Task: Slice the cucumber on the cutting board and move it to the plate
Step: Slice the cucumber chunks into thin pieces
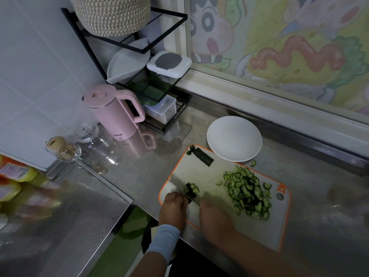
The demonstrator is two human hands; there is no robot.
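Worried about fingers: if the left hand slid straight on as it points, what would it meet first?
Probably the knife blade, just past the cucumber end the left hand holds; depth is unclear.

Steel bench [139, 172]: orange-rimmed cutting board [199, 172], white plate [234, 137] at its 1 o'clock edge, a stray cucumber slice [253, 162] just beside that, pink kettle [111, 112] and glass jars [89, 136] out at 10 o'clock.

board [207, 170]: white, orange rim
cucumber [247, 190]: green, dark skin
plate [234, 137]: white
kettle [113, 112]: pink
table [319, 196]: grey, dotted
sleeve [164, 238]: pale blue
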